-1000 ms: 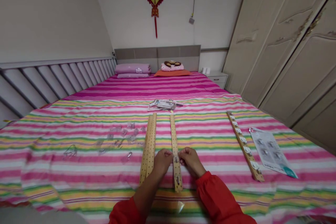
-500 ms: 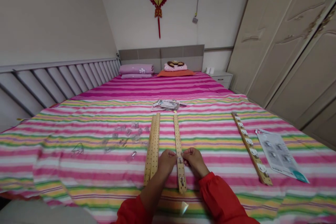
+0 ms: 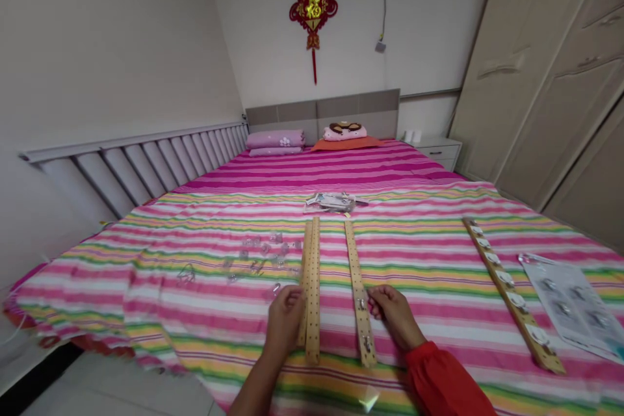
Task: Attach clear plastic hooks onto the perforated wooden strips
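Note:
A narrow wooden strip with rows of holes (image 3: 353, 260) lies on the striped bedspread, two small metal hooks on its near part: an upper hook (image 3: 361, 303) and a lower hook (image 3: 367, 342). My right hand (image 3: 394, 313) is at the strip's right edge beside the upper hook, thumb and fingers pinched; what they hold, if anything, is too small to tell. My left hand (image 3: 285, 317) is by the left edge of a pair of holed wooden strips (image 3: 313, 286), its fingers loosely bent and apart, with nothing visible in them. Just beyond its fingers lies a shiny metal piece (image 3: 277, 287).
Several clear plastic pieces (image 3: 279, 261) are scattered to the left. Farther off sits a clear packet (image 3: 334, 202). At right are a strip with white-backed hooks (image 3: 507, 279) and a blister card (image 3: 560, 299). The bedspread's edge (image 3: 195, 385) drops off at lower left.
My left hand has come off the hooked strip and moved left to the paired strips. My right hand stays beside the upper hook. The view has shifted left, so things appear farther right.

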Available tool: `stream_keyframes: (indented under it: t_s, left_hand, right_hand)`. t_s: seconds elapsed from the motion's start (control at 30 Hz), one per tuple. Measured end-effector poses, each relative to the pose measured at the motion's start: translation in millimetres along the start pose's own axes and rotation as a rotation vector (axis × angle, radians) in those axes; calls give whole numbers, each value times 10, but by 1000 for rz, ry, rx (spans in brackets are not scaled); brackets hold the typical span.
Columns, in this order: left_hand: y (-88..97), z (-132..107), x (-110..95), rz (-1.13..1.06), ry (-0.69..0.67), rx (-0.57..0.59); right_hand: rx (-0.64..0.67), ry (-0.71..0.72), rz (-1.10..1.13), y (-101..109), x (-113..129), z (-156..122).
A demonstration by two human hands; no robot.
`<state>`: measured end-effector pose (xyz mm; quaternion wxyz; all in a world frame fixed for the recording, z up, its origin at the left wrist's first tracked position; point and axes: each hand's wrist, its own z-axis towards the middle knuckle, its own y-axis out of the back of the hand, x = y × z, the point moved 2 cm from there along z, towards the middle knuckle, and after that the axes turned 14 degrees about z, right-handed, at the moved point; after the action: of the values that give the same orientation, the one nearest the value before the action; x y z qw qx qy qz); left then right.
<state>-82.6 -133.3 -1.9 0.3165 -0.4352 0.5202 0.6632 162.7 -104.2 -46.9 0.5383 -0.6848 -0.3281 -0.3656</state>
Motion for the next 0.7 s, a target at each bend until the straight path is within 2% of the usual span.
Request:
stream_keyframes:
  t_s: [0.1, 0.17, 0.3, 0.43, 0.53, 0.7]
  left_hand:
    - [376, 175, 229, 100, 10, -144]
    - [504, 309, 333, 210, -25, -175]
    - [533, 488, 396, 407, -93, -187]
    - [487, 524, 375, 503, -149, -162]
    - [528, 520, 379, 456, -157, -168]
    - [723, 499, 385, 157, 65, -216]
  right_hand:
    - [-1, 7, 2, -4, 23, -21]
    - [-5, 14, 1, -12, 32, -29]
    - [-11, 25, 1, -16, 31, -38]
    - [-4, 24, 7, 5, 22, -36]
    - [-2, 22, 8, 18, 23, -32]
    - [1, 17, 8, 14, 31, -33]
